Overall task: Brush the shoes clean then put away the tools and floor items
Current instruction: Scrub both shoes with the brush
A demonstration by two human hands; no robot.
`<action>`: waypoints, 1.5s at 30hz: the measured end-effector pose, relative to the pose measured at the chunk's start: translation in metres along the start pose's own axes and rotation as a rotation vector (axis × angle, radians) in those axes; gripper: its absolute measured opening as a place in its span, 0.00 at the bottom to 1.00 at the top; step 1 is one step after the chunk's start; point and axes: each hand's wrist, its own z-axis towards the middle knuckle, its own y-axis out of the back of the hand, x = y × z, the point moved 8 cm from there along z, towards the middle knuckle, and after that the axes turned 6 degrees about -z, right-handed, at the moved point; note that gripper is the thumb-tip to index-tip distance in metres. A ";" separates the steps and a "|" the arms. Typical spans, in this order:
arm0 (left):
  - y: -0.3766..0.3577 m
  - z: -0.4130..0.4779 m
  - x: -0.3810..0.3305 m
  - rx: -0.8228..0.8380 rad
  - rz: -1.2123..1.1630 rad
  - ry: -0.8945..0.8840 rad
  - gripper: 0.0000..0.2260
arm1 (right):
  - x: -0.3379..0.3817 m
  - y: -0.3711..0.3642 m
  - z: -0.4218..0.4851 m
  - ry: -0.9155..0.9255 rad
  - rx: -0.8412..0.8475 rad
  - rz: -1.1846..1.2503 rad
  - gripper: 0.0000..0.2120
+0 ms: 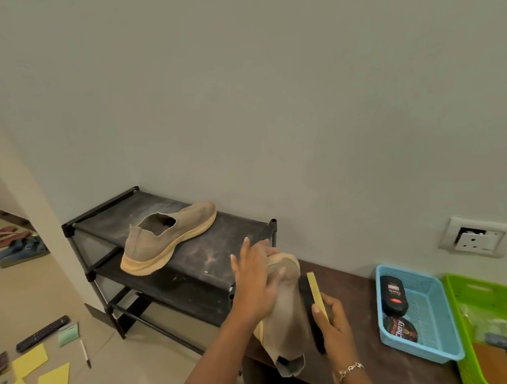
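The tan shoe (166,238) sits on the black rack (217,242). The left hand (255,285) grips the other shoe (288,322) above the brown bench (356,290). The right hand (335,327) holds a brush (312,310) against it. In the blue basket (438,328), a bottle (394,297) and tin (401,331) say "Cherry".

matt knit-cloth shoe (169,236) on dusty fabric-topped rack (221,251); perforated plastic blue basket (432,329), glossy polish bottle (394,297).

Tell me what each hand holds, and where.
Left hand grips a shoe near its toe; right hand holds the brush by its lower end.
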 end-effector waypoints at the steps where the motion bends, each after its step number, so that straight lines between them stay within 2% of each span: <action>1: -0.001 0.001 -0.001 0.002 -0.017 -0.014 0.14 | 0.005 -0.002 0.000 0.035 -0.026 0.015 0.13; 4: -0.002 0.005 -0.001 0.022 -0.068 -0.019 0.12 | 0.041 -0.020 -0.009 0.280 -0.004 0.002 0.17; 6: -0.003 0.006 0.001 0.058 -0.110 -0.022 0.12 | 0.049 -0.026 -0.012 0.354 0.001 -0.054 0.18; 8: -0.004 0.007 0.003 0.088 -0.129 -0.022 0.12 | 0.029 -0.019 0.002 0.252 -0.044 -0.006 0.13; 11: -0.006 0.006 0.005 0.111 -0.109 -0.012 0.17 | -0.010 -0.008 0.019 -0.016 -0.066 0.117 0.11; 12: -0.007 0.006 0.005 0.110 -0.105 -0.009 0.17 | -0.011 -0.009 0.020 -0.036 -0.067 0.136 0.11; 13: -0.007 0.008 0.006 0.108 -0.105 -0.003 0.18 | -0.004 -0.012 0.018 -0.004 -0.081 0.139 0.11; 16: -0.009 0.013 0.008 0.124 -0.116 0.015 0.17 | 0.037 -0.029 0.004 0.259 -0.028 0.119 0.16; 18: -0.007 0.014 0.010 0.131 -0.142 0.019 0.13 | 0.035 -0.030 0.004 0.301 -0.020 0.082 0.23; 19: -0.005 0.014 0.011 0.127 -0.155 0.022 0.12 | 0.023 -0.025 0.011 0.233 -0.044 0.097 0.20; 22: -0.005 0.013 0.013 0.133 -0.178 0.044 0.12 | -0.039 -0.012 0.024 -0.155 -0.068 0.233 0.07; 24: -0.008 0.013 0.010 0.138 -0.174 0.038 0.14 | -0.053 -0.012 0.023 -0.250 -0.071 0.293 0.05; 26: -0.010 0.018 0.008 0.134 -0.185 0.042 0.14 | -0.034 -0.014 0.022 -0.162 -0.127 0.319 0.08; 27: -0.010 0.020 0.008 0.130 -0.200 0.051 0.13 | -0.015 -0.016 0.020 -0.046 -0.143 0.307 0.10; 29: -0.010 0.022 0.008 0.131 -0.216 0.031 0.12 | 0.025 -0.021 0.011 0.224 -0.113 0.184 0.13; 31: -0.010 0.023 0.008 0.130 -0.226 0.019 0.11 | 0.036 -0.026 0.008 0.336 -0.098 0.022 0.21; 33: -0.008 0.023 0.013 0.128 -0.243 0.049 0.13 | 0.005 -0.021 0.020 0.186 -0.119 0.067 0.15; 36: -0.006 0.025 0.018 0.128 -0.245 0.067 0.14 | -0.054 -0.020 0.028 -0.198 -0.106 0.262 0.07; 38: -0.005 0.026 0.019 0.123 -0.259 0.067 0.14 | -0.062 -0.023 0.028 -0.284 -0.101 0.313 0.07; 39: -0.004 0.027 0.019 0.117 -0.262 0.065 0.13 | -0.052 -0.023 0.030 -0.235 -0.109 0.314 0.08; 41: -0.002 0.029 0.019 0.108 -0.272 0.075 0.10 | -0.011 -0.023 0.032 -0.006 -0.114 0.275 0.10; 43: -0.001 0.030 0.022 0.106 -0.285 0.095 0.07 | 0.027 -0.029 0.025 0.217 -0.075 0.124 0.11; 45: 0.002 0.031 0.027 0.099 -0.289 0.115 0.07 | 0.028 -0.033 0.024 0.257 -0.067 0.010 0.10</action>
